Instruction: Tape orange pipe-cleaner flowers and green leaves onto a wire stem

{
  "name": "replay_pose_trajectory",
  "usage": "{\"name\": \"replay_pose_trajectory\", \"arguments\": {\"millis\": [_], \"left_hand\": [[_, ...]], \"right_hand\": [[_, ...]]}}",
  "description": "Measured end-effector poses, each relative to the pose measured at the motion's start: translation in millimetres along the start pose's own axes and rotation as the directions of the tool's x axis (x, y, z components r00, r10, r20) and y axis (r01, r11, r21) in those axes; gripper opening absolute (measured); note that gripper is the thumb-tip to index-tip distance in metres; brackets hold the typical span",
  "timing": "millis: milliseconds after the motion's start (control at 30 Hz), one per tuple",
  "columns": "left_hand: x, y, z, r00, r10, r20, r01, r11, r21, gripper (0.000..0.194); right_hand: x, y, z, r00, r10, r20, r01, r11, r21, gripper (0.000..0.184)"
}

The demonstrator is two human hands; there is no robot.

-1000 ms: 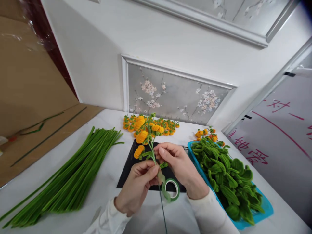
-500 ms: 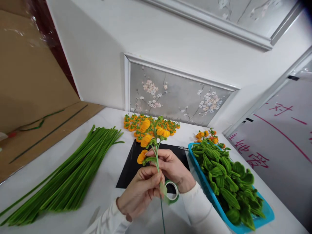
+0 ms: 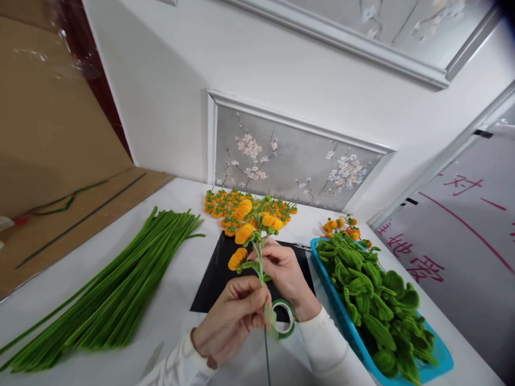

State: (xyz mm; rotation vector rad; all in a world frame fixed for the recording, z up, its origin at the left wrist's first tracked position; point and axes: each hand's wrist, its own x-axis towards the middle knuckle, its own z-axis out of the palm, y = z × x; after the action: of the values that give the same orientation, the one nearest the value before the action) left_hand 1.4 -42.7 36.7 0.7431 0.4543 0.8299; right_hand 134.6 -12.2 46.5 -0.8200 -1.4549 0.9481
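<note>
Upright between my hands stands a handmade flower spray (image 3: pixel 244 234) with fuzzy orange blooms and green buds. My left hand (image 3: pixel 237 313) is closed around its thin green stem (image 3: pixel 266 356), below the blooms. Higher up, my right hand (image 3: pixel 287 273) pinches the stems where they branch; its fingertips are partly hidden behind them. A strip of pale green floral tape (image 3: pixel 270 317) shows at my left fingers. Just right of it is a roll of green floral tape (image 3: pixel 288 329), below my right hand.
A black mat (image 3: pixel 209 287) lies behind my hands, with scissors (image 3: pixel 301 246) at its far right corner. Green pipe cleaners (image 3: pixel 116 289) lie at left. Small orange pieces (image 3: pixel 215 206) cover the back. A blue basket (image 3: pixel 440 354) at right holds green leaves (image 3: pixel 378 305).
The blooms have shifted slightly right and down in view. Both hands keep their hold on the stem, and the fingers of my right hand have moved only slightly.
</note>
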Motion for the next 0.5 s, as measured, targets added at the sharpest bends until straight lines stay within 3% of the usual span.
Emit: {"name": "replay_pose_trajectory", "arguments": {"millis": [100, 167, 200, 267, 333, 400, 433, 500], "left_hand": [[2.0, 0.9, 1.1, 0.987, 0.100, -0.123, -0.086, 0.990, 0.108, 0.023], [3.9, 0.9, 1.8, 0.962, 0.183, -0.203, -0.144, 0.971, 0.192, 0.021], [4.7, 0.5, 2.1, 0.949, 0.217, -0.229, -0.166, 0.961, 0.221, 0.020], [5.7, -0.7, 2.8, 0.932, 0.268, -0.244, -0.205, 0.945, 0.253, 0.017], [5.3, -2.0, 4.0, 0.926, 0.307, -0.219, -0.241, 0.929, 0.282, 0.011], [4.0, -2.3, 5.7, 0.922, 0.337, -0.193, -0.268, 0.912, 0.309, 0.007], [3.2, -1.9, 6.6, 0.918, 0.346, -0.194, -0.275, 0.907, 0.318, 0.006], [1.8, -0.2, 7.9, 0.904, 0.356, -0.237, -0.272, 0.906, 0.323, 0.007]], "right_hand": [[-7.2, -7.4, -2.9, 0.978, -0.060, -0.198, 0.027, 0.986, -0.164, 0.010], [-16.7, -17.9, -2.0, 0.943, -0.181, -0.278, 0.079, 0.936, -0.342, 0.010], [-21.8, -24.3, 0.1, 0.933, -0.261, -0.249, 0.130, 0.887, -0.444, 0.011], [-30.0, -37.6, 7.9, 0.933, -0.357, -0.038, 0.243, 0.705, -0.666, 0.016], [-32.9, -48.5, 18.9, 0.906, -0.393, 0.157, 0.324, 0.403, -0.856, 0.033], [-30.2, -54.4, 30.2, 0.898, -0.365, 0.246, 0.326, 0.176, -0.929, 0.039], [-27.7, -55.2, 34.8, 0.896, -0.361, 0.257, 0.317, 0.117, -0.941, 0.036], [-23.0, -52.8, 40.5, 0.880, -0.402, 0.253, 0.310, 0.082, -0.947, 0.024]]}}
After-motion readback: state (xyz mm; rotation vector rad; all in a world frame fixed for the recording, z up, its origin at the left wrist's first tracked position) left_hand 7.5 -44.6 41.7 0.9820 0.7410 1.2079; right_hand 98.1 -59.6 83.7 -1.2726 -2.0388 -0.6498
